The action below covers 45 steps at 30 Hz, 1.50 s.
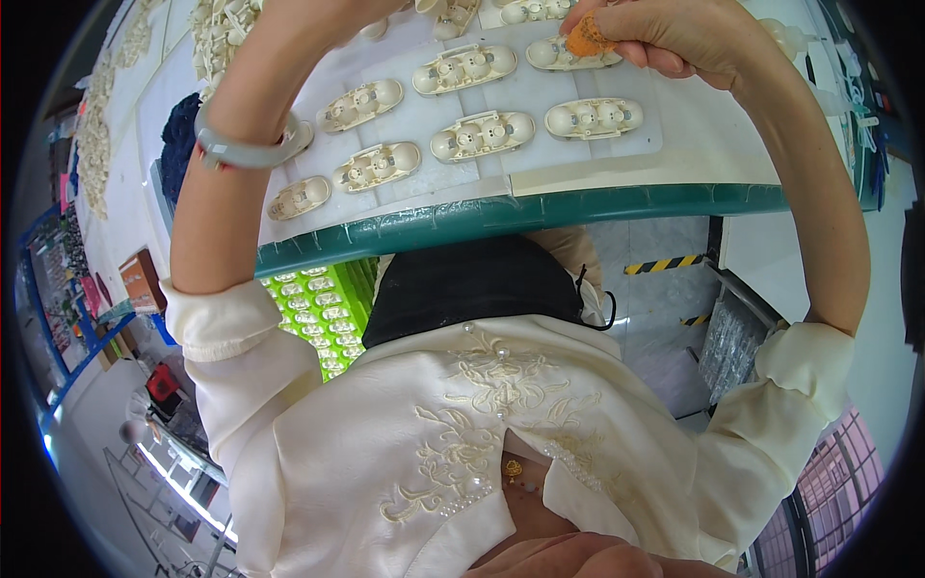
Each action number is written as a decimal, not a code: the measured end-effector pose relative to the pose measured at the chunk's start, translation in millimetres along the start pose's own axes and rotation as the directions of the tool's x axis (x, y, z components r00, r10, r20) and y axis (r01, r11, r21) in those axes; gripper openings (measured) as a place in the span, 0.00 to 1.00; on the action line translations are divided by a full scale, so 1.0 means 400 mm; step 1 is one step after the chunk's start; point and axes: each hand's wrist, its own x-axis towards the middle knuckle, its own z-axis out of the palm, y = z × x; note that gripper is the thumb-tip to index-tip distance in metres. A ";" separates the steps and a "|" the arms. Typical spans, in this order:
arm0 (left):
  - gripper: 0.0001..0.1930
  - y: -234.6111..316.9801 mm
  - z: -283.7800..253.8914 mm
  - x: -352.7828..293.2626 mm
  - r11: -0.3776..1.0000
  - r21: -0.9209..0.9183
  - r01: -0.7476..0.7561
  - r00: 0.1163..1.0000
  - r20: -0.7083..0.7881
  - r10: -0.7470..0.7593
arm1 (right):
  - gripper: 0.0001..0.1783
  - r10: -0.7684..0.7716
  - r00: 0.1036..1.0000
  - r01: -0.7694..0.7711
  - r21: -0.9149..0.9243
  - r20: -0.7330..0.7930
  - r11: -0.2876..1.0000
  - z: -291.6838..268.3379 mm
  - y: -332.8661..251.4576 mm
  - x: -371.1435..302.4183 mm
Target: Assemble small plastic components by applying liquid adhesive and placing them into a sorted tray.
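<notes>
At the top edge, my left hand (349, 13) is mostly cut off, so its fingers do not show. A small cream part (429, 6) lies just beyond it. My right hand (665, 37) is closed, its fingers bent over an oblong cream plastic housing (549, 54) in the far row. A dimpled orange cover (590, 37), resembling a rubber finger cot, sits at its fingertips. Whatever the fingers pinch is hidden. Several similar housings with round domes stand in rows, among them one in the middle (482, 136) and one at the right (594, 118).
Loose cream parts (220, 39) are heaped at the far left, beside a dark blue cloth (180, 135). A green strip (578, 204) edges the white table. Below it stands a bright green tray (323, 308) with rows of small pieces.
</notes>
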 end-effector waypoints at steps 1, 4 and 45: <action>0.04 0.007 -0.008 -0.016 1.000 0.002 0.025 0.999 0.020 -0.025 | 0.04 0.028 1.000 -0.028 -0.017 0.012 0.999 -0.001 -0.005 0.002; 0.04 0.023 0.002 -0.068 0.983 0.049 0.179 0.983 0.039 -0.181 | 0.04 0.072 0.997 -0.072 -0.051 0.002 0.996 -0.005 -0.018 -0.015; 0.04 -0.037 -0.071 -0.107 0.984 0.115 0.140 0.988 -0.080 -0.131 | 0.08 -0.255 0.967 0.256 -0.131 0.029 0.958 0.110 -0.030 0.008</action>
